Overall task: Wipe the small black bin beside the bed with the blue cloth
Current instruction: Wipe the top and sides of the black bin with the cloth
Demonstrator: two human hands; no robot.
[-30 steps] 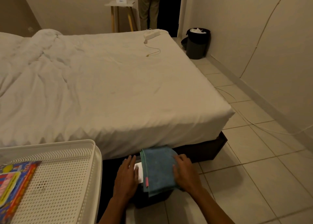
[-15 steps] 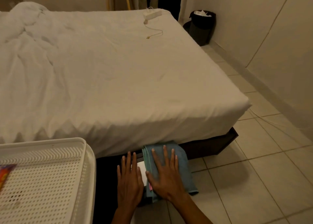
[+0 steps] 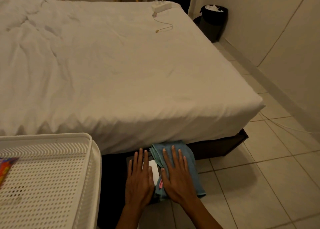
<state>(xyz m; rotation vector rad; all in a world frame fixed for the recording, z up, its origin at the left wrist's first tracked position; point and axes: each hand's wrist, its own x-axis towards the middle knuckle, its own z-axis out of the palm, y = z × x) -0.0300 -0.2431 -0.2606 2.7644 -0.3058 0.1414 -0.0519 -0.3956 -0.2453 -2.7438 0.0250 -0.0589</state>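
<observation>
The small black bin (image 3: 129, 161) stands on the floor against the foot of the bed (image 3: 121, 73), mostly covered by my hands. A folded blue cloth (image 3: 190, 157) with a pink tag lies over its top right side and hangs off the right edge. My right hand (image 3: 176, 178) rests flat on the cloth, fingers spread. My left hand (image 3: 139, 178) lies flat on the left part of the bin's top, fingers apart. A white patch (image 3: 154, 168) shows on the bin between the hands.
A white perforated basket (image 3: 48, 176) with a colourful packet at its left edge stands close on the left. A larger black bin (image 3: 213, 21) sits in the far corner. A white charger (image 3: 160, 7) lies on the bed. A thin cable (image 3: 277, 123) crosses the tiled floor at right.
My right hand has gone from gripping the cloth's right edge to lying flat on top of it. My view has tilted down and closer. The left hand has flattened on the bin.
</observation>
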